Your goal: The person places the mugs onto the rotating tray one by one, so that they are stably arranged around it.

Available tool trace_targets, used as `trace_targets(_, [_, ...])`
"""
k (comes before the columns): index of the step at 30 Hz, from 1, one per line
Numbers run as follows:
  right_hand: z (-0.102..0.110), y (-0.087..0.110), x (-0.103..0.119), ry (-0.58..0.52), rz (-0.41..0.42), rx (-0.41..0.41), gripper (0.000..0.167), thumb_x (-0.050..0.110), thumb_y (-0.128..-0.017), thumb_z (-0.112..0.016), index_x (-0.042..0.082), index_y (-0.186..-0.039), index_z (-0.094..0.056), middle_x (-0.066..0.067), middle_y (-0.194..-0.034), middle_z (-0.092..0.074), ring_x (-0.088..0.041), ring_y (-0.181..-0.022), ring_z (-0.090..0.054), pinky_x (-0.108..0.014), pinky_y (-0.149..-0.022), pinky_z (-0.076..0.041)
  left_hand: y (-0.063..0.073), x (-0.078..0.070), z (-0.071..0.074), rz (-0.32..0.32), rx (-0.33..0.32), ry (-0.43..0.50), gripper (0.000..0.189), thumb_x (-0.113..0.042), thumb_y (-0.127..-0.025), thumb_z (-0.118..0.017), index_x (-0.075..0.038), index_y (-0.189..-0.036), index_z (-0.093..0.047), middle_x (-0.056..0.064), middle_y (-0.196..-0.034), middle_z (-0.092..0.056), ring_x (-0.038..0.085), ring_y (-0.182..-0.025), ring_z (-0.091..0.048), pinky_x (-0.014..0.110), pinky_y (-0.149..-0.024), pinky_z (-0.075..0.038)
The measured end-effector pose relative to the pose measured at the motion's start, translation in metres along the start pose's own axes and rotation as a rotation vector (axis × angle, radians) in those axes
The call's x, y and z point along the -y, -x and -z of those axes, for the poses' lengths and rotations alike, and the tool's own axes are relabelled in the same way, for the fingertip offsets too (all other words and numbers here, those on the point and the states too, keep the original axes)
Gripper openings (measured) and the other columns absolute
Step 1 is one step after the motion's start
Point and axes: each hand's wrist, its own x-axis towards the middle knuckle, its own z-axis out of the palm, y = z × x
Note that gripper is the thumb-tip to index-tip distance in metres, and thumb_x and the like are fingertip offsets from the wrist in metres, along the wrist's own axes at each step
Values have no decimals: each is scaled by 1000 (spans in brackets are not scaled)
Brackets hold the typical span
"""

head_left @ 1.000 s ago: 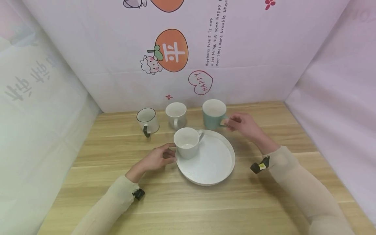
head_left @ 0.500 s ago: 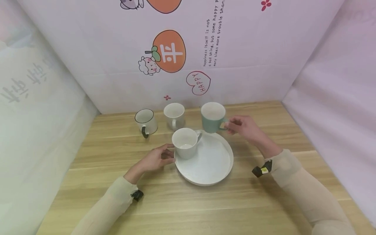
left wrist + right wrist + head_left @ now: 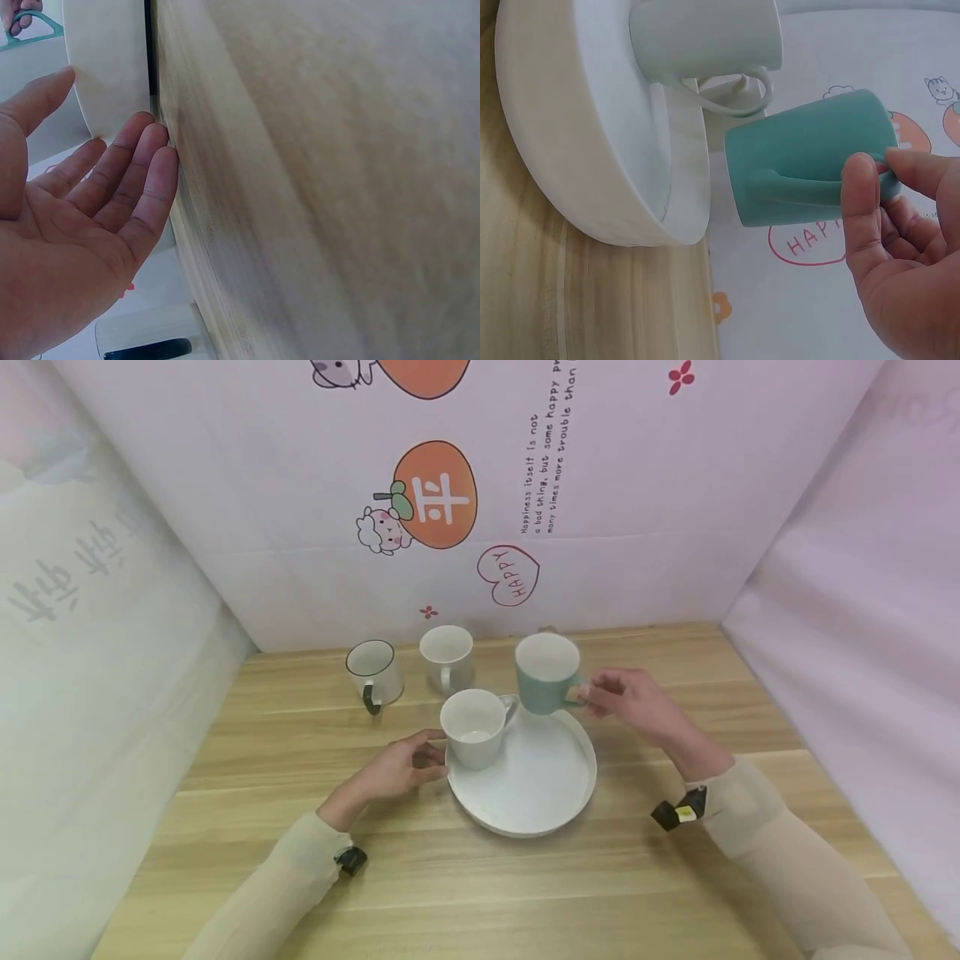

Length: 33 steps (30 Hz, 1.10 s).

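Note:
My right hand [image 3: 633, 703] pinches the handle of a teal mug [image 3: 542, 692] between thumb and fingers. In the right wrist view, the mug [image 3: 810, 146] is lifted off the table, close by the rim of a round white tray [image 3: 551, 127]. From the head view it overlaps the tray's far edge. A white cup [image 3: 474, 745] stands upright on the left part of the tray [image 3: 543, 785], handle to the right. My left hand [image 3: 397, 767] rests at the tray's left side with loosely bent fingers. Its fingertips [image 3: 139, 120] lie right at the tray's outer wall in the left wrist view.
Behind the tray stand a white mug [image 3: 447, 664] and, farther left, a white enamel-style mug [image 3: 386, 683] with a dark rim and black handle. A printed white cloth [image 3: 630, 527] hangs along the wooden table's [image 3: 420, 893] back edge, with more cloth at both sides.
The right hand has lifted the teal mug from the table and brought it nearer, over the tray's far edge. The left hand, tray and white cup stay in place.

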Motion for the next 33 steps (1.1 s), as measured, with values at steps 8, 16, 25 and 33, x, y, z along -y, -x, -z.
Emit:
trace_targets(8, [-1,8,-2,1,25,17,31,38,-100,-59,8,-106,-68,-13,-96,-72,-23,-89,-69,-38,-87,-55,0,0,-1,7,2,-6,59,-26,-95,-70,-10,-146,-45,11,-118,-72,25,-113,-68,41,-97,-55])
trace_targets(16, [-4,17,-3,-4,21,27,30,36,-100,-60,8,-105,-68,-12,-92,-72,-29,-90,-69,-37,-85,-55,0,-1,0,9,4,-3,60,-25,-94,-70,-10,-146,-45,11,-117,-72,25,-113,-68,42,-98,-55])
trace_targets(25, [-8,22,-7,-74,18,53,28,31,-99,-63,4,-106,-69,-13,-91,-71,-27,-86,-70,-34,-83,-57,1,-2,0,8,-4,-13,60,-23,-93,-71,-10,-146,-46,10,-114,-73,24,-110,-69,45,-101,-53])
trace_targets(33, [-13,21,-13,-105,38,61,26,28,-99,-63,3,-105,-68,-19,-95,-70,-35,-89,-70,-36,-82,-60,0,0,-1,5,0,-13,60,-24,-94,-70,-10,-147,-45,11,-115,-73,24,-110,-69,44,-102,-53])
